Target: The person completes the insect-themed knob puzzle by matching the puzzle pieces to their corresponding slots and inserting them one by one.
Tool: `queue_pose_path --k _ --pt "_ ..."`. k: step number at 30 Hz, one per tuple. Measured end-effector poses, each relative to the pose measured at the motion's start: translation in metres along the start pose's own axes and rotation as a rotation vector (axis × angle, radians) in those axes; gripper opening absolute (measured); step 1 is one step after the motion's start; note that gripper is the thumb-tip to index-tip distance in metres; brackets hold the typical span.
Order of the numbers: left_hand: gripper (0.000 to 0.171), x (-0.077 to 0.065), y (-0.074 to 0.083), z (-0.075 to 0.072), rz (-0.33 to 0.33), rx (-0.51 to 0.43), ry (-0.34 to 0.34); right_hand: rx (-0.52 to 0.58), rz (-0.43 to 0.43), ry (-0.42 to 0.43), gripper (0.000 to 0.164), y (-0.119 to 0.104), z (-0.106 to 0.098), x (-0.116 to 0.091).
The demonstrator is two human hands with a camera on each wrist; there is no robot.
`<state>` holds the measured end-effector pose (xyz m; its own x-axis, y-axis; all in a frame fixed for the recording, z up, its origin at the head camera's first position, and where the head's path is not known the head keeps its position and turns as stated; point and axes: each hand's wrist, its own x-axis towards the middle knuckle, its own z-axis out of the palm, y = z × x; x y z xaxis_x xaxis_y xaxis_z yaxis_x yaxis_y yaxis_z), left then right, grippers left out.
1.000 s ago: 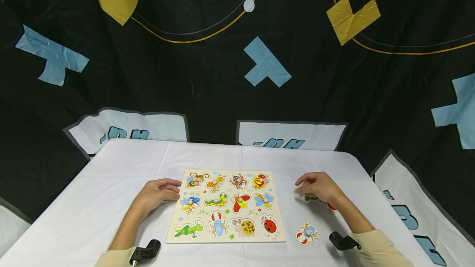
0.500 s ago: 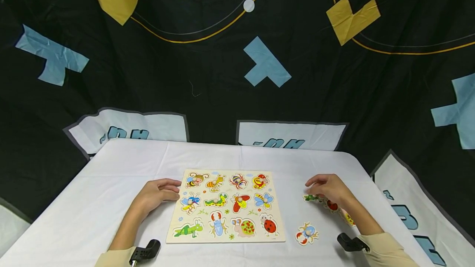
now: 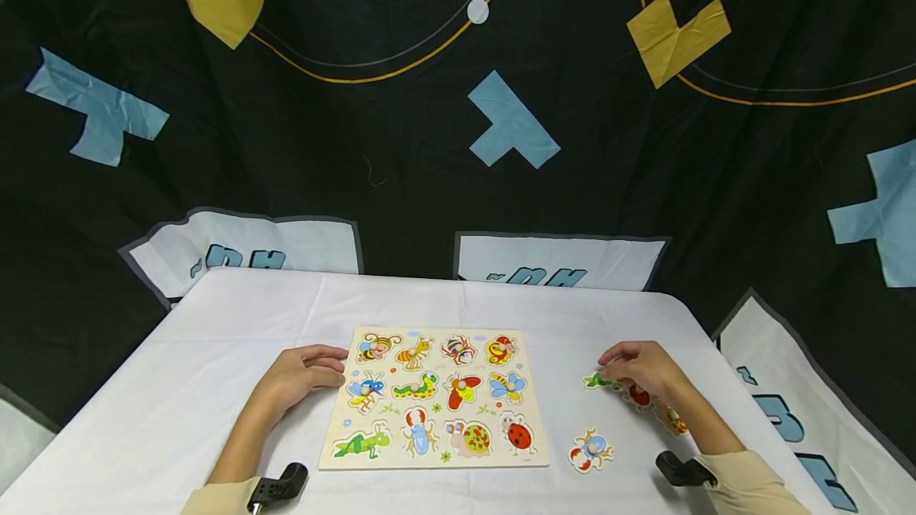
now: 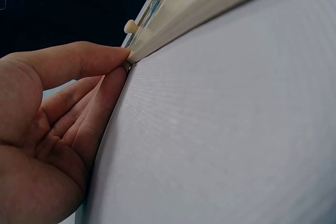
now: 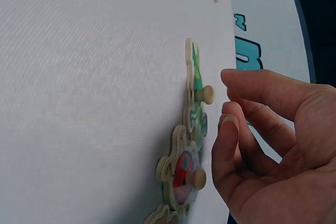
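Note:
The wooden insect puzzle board (image 3: 393, 462) lies flat on the white table. My left hand (image 3: 300, 378) touches its left edge; in the left wrist view, thumb and finger tips meet right at that edge. My right hand (image 3: 647, 368) hovers over loose knobbed puzzle pieces, fingers bent, nothing between them. Nearest its fingertips is a long green piece (image 5: 197, 77) with a wooden knob (image 5: 208, 95). Beside that lies a red ladybug piece (image 5: 181, 187). A yellow-and-red piece (image 3: 675, 421) sits partly under the right wrist. The blue beetle piece (image 3: 591, 451) lies nearer me.
Knobbed pieces fill the board's upper two rows, such as the bee (image 3: 377, 348) and caterpillar (image 3: 417, 387). Its bottom row shows pictures without knobs, including a snail (image 3: 474, 438). Each wrist carries a black camera (image 3: 281, 485). A black curtain (image 3: 401, 205) hangs behind the table.
My right hand has moved right and slightly toward me, uncovering more of the green, red and yellow-and-red pieces. The left hand keeps its place at the board.

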<state>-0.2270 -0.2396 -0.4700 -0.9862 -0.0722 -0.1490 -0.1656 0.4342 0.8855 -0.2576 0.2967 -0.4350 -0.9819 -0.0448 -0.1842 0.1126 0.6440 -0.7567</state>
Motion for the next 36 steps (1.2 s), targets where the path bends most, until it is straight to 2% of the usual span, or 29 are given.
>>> queue_pose_path --k 7,36 --pt "0.052 -0.002 0.0 0.0 0.013 -0.003 -0.005 0.005 0.041 0.002 0.024 0.005 0.002 0.0" --pt "0.05 -0.003 0.002 0.0 0.007 0.003 0.004 -0.042 0.03 -0.003 0.022 0.012 0.008 0.005"
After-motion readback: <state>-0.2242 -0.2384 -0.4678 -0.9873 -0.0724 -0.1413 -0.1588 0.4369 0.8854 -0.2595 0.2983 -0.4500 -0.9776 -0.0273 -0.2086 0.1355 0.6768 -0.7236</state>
